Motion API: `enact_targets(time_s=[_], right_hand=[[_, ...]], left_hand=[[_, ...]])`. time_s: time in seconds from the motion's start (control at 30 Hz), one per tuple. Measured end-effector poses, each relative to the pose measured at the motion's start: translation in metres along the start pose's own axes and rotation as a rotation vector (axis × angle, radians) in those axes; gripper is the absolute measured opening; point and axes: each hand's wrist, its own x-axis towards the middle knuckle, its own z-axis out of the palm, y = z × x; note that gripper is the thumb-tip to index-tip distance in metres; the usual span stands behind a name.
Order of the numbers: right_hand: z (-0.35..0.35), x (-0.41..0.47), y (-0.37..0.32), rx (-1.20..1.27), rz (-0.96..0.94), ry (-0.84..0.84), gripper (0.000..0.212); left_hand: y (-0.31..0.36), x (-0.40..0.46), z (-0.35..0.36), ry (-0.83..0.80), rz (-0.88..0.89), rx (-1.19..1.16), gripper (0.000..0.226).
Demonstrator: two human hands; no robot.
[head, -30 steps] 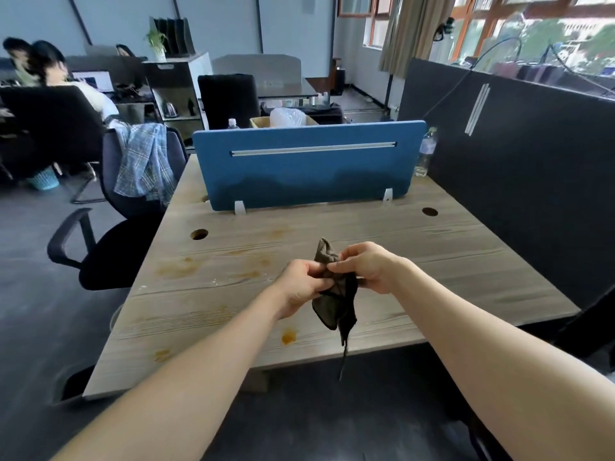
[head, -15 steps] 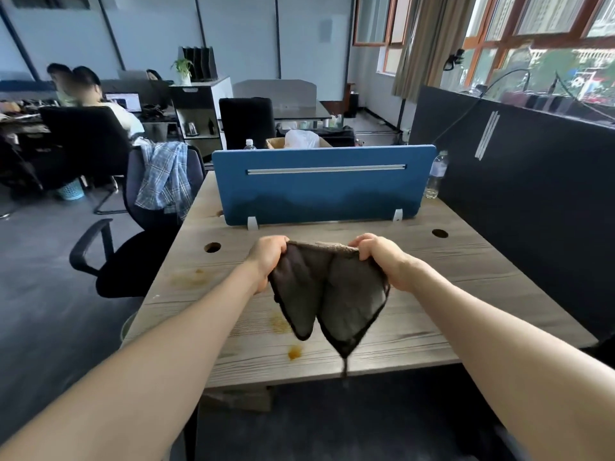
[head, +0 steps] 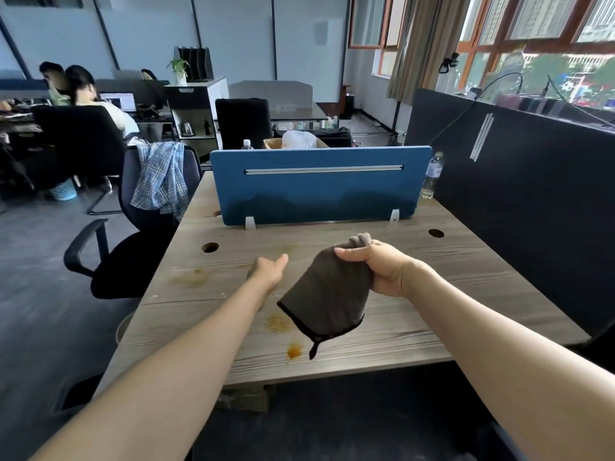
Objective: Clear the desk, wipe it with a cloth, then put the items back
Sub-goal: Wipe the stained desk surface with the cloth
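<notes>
Now | cloth (head: 327, 294) bunched in R hand (head: 382, 271) fingers (head: 349, 252) | over desk (head: 466, 287)

A grey wood-grain desk (head: 432, 294) with orange-brown stains (head: 294, 351) fills the middle of the head view. Above it, the right hand (head: 379, 271) grips a bunched dark brown cloth (head: 329, 294), which hangs down from the fist to a small loop at its lowest corner. The left hand (head: 268, 271) hovers just beside the cloth, fingers (head: 281, 261) straight, holding nothing. A blue felt divider panel (head: 319, 184) stands upright across the far edge of the desk. A clear plastic water bottle (head: 431, 176) stands at the panel's right end. A black office chair (head: 146, 234) with a blue plaid shirt (head: 161, 179) draped over its back sits left of the desk.
</notes>
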Motion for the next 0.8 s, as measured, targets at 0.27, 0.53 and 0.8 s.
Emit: enact_targets(time_s=[0.27,0.53,0.8], right_hand=[[0.009,0.002,0.006,0.141,0.075,0.05,0.034],[0.003,0.013,0.013,-0.014,0.111,0.102,0.036],[-0.008,0.016,0.012,-0.807,0.163,0.171,0.057]], left_hand=[[-0.03,-0.022,0.012,-0.609,-0.257,-0.519,0.095],[0.002,-0.012,-0.001,-0.326,-0.125,-0.667,0.019],[0.032,0.008,-0.037,-0.187,0.218,-0.162,0.059]])
